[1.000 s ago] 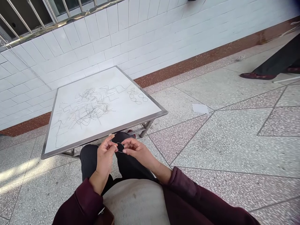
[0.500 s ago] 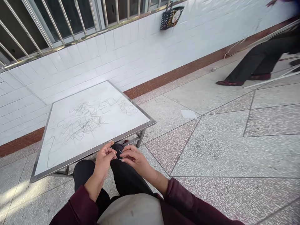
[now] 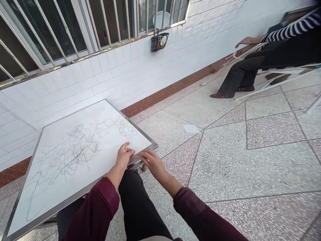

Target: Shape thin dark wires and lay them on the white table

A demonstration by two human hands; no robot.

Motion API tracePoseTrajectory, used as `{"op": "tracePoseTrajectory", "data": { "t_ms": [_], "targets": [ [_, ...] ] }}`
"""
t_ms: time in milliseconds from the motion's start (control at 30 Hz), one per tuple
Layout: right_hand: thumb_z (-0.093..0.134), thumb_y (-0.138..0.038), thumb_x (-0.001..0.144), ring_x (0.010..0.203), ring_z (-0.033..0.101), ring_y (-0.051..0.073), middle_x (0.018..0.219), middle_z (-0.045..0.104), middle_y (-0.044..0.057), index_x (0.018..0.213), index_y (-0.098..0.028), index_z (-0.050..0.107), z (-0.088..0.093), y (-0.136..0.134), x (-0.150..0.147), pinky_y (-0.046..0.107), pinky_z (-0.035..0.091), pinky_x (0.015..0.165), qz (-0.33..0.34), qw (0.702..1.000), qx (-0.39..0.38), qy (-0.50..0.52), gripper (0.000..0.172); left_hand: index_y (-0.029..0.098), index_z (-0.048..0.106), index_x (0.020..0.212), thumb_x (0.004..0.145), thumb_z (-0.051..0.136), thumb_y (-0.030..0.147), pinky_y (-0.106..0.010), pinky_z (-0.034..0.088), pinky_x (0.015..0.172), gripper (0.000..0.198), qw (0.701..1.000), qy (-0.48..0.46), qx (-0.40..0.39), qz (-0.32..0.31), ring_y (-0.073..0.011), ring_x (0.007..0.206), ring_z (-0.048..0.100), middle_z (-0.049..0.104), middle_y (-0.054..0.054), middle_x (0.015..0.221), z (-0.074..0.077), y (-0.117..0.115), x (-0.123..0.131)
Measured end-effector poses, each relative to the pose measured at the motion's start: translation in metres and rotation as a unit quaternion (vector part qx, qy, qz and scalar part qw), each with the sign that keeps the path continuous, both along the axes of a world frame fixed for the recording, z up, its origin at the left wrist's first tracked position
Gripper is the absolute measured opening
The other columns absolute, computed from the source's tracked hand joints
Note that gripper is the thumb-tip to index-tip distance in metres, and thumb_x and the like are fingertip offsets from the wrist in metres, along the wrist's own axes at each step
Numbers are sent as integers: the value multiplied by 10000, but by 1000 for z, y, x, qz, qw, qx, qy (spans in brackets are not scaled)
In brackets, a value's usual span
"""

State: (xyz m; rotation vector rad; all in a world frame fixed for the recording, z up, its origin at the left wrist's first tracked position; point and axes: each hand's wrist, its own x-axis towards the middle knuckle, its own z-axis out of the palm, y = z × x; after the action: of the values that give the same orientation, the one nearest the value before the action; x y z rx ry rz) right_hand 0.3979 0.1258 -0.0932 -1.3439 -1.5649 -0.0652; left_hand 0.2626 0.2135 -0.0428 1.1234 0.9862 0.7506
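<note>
My left hand (image 3: 124, 155) is closed in a pinch, its thumb and fingertips on a thin metal wire (image 3: 136, 156). Facing it, my right hand (image 3: 153, 163) pinches the same wire from the other side. Both hands are above the right front corner of the low white-topped table (image 3: 95, 115). Many thin bent wires (image 3: 80, 150) lie tangled on its top. Several rounded wire loops (image 3: 126, 130) rest near its right edge. The wire between my fingers is too fine to make out its full shape.
A tiled wall with a barred window (image 3: 100, 26) runs behind the table. From the bars hangs a small dark basket (image 3: 159, 42). At the right sits another person in a striped sleeve (image 3: 292, 30). A white sheet (image 3: 192, 129) lies on the floor.
My hands have moved forward from over my lap to the table's front corner, with the wire between them. The round loop seen earlier now shows only as a thin line. The view has shifted right.
</note>
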Motion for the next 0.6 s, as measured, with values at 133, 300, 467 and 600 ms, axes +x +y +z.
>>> {"op": "tracePoseTrajectory", "data": {
  "t_ms": [133,300,467,600],
  "targets": [
    [509,-210,987,866,642,215,925,681,77,960,-218,689,-12,12,17,361,570,770,11,999,-2,-44,182,135,445,1407,774,699,109,-274,548,707,682,999,25,24,-22,-111,643,628,650,-3,739,-8,18,16],
    [502,-192,991,831,623,215,872,687,74,944,-203,671,-22,28,24,360,549,755,-8,999,-11,-38,176,138,380,1451,786,709,185,-314,566,704,743,990,89,111,-8,-146,694,641,654,-29,818,-23,30,20],
    [504,-204,992,805,589,221,840,686,70,924,-192,669,-24,38,26,367,517,762,-27,998,-31,-47,179,208,469,1410,851,603,178,-415,530,881,576,951,160,261,37,-186,873,605,605,-96,1106,-36,18,3],
    [485,-205,998,778,564,225,816,680,70,906,-185,673,-20,40,23,369,489,759,-54,995,-51,-61,210,237,690,1166,869,568,166,-492,404,1076,329,917,171,360,3,-265,1152,530,622,-99,1194,-37,8,-3]
  ]
}}
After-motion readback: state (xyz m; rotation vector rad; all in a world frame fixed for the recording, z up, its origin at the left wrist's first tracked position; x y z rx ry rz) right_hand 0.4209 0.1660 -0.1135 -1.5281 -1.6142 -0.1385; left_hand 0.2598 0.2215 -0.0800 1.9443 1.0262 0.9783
